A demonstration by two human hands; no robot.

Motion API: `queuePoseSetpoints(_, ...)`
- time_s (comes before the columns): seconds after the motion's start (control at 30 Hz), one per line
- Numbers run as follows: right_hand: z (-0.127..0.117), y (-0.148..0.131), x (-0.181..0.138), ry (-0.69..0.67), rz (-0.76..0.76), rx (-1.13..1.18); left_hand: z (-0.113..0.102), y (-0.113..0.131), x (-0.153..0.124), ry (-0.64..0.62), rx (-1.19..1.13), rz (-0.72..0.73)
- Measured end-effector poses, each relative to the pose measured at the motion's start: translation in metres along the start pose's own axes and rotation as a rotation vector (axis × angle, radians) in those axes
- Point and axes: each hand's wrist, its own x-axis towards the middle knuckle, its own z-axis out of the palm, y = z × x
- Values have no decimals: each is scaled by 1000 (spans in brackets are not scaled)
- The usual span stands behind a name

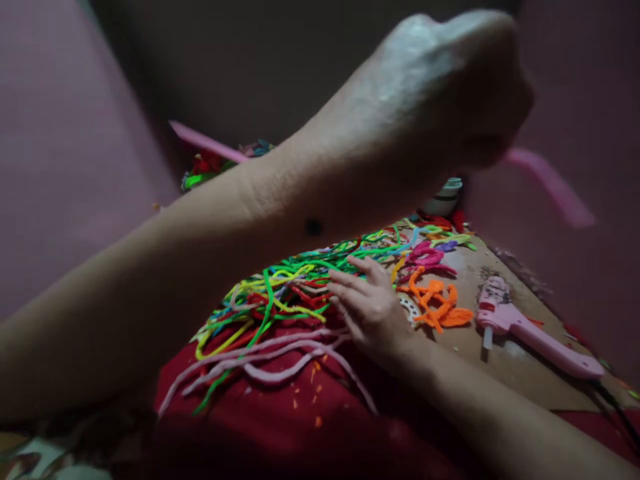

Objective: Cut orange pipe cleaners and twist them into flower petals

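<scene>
My left hand [450, 87] is raised high across the view, its fingers curled shut. A pink fuzzy strip, like a pipe cleaner [553, 187], sticks out from the fist to the right. Another pink length [207, 141] shows behind my left forearm; whether it is the same piece I cannot tell. My right hand [373, 310] rests palm down with fingers stretched and a little apart at the edge of a heap of coloured pipe cleaners [273, 287]. Pale pink pipe cleaners [280, 377] lie beside its fingertips.
A pink glue gun [540, 337] with a cord lies on a brown board [505, 380] at the right. Orange bent pipe cleaners [437, 303] sit left of it. A white jar [445, 195] stands at the back. Red cloth [260, 427] with orange scraps covers the front.
</scene>
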Motion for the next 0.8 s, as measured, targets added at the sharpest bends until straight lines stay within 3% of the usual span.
queuePoseSetpoints(0.1, -5, 5, 2, 49, 109, 191, 11, 6, -33, -218, -30, -24)
queuePoseSetpoints(0.17, -6, 10, 5, 85, 295, 392, 33, 2, -67, -286, -209, -2)
queuePoseSetpoints(0.3, -7, 23, 11, 153, 735, 925, 76, -10, -133, -400, -400, -125)
queuePoseSetpoints(0.37, -6, 28, 14, 208, 815, 1106, 83, -14, -155, -406, -450, -150)
queuePoseSetpoints(0.47, -8, 28, 16, 209, 799, 1146, 70, -23, -175, -317, -553, -277)
queuePoseSetpoints(0.6, -18, 16, 16, 171, 712, 943, 38, -38, -200, -187, -539, -575)
queuePoseSetpoints(0.7, -28, 2, 13, 147, 565, 748, 27, -44, -220, -277, -563, -650)
queuePoseSetpoints(0.8, -33, -14, 10, 48, 302, 598, 30, -38, -235, -393, -551, -598)
